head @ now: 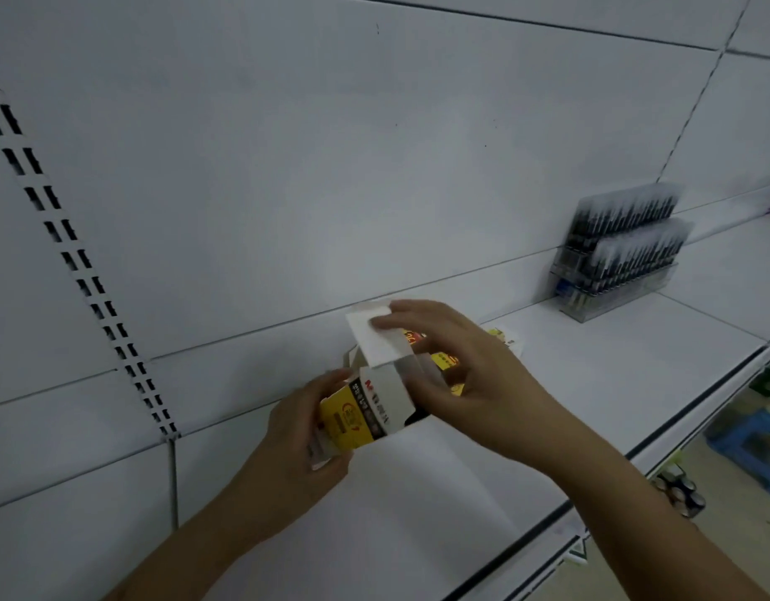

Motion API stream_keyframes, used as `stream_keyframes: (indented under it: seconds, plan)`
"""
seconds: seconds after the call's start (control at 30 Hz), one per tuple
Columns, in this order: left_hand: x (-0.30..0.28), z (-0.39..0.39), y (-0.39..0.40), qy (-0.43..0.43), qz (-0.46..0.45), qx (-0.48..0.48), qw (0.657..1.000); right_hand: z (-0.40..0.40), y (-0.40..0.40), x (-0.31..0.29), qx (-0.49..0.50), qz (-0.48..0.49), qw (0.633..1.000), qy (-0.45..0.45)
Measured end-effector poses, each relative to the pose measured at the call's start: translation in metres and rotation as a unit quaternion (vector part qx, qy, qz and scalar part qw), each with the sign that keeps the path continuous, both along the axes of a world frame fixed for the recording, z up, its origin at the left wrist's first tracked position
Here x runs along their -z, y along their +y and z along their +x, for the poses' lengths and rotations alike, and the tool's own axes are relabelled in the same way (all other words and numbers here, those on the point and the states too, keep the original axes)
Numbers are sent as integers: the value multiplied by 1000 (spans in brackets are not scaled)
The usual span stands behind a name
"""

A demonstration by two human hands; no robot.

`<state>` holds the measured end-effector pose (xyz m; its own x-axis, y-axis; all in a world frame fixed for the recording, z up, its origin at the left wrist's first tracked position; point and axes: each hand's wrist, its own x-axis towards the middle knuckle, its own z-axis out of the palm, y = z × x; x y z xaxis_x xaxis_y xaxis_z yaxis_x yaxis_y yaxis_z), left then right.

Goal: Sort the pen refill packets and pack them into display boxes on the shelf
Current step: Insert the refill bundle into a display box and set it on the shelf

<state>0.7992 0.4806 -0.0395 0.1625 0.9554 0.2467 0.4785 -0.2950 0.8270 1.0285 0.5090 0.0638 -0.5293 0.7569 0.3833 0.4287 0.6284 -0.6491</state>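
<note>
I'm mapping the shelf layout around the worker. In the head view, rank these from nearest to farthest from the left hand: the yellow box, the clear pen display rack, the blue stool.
1. Yellow box: held in the left hand itself, centre of the shelf.
2. Clear pen display rack: farther right along the shelf, against the back panel.
3. Blue stool: on the floor beyond the shelf edge, far right.

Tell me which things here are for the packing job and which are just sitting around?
For the job:
- yellow and white box, gripped by the left hand
- its white flap, held by the right hand
- yellow packets behind the box
- white shelf

Just sitting around:
- clear rack of pens, further along the shelf
- blue stool on the floor
- small cans below the shelf
</note>
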Motion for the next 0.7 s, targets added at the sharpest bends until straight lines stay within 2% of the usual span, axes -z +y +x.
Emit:
stream_keyframes:
  seconds: [0.1,0.23,0.37,0.47,0.6,0.7]
  plan:
    - [-15,8,-10,-12,5,20,1000,-7,-4,5,6,1,1000,20]
    - [-40,30,-22,-87,26,14,996,-20,-9,8,24,8,1000,18]
    - [-44,31,-29,-135,67,47,987,-26,-14,9,-7,-111,991,77]
    - [-43,25,-29,-152,76,65,983,-25,-12,11,-10,-154,982,105]
    - [-45,25,-36,-142,88,80,983,-19,-15,14,-35,-130,985,106]
    - [-40,28,-29,-146,87,91,981,-14,-15,14,-58,-128,977,159]
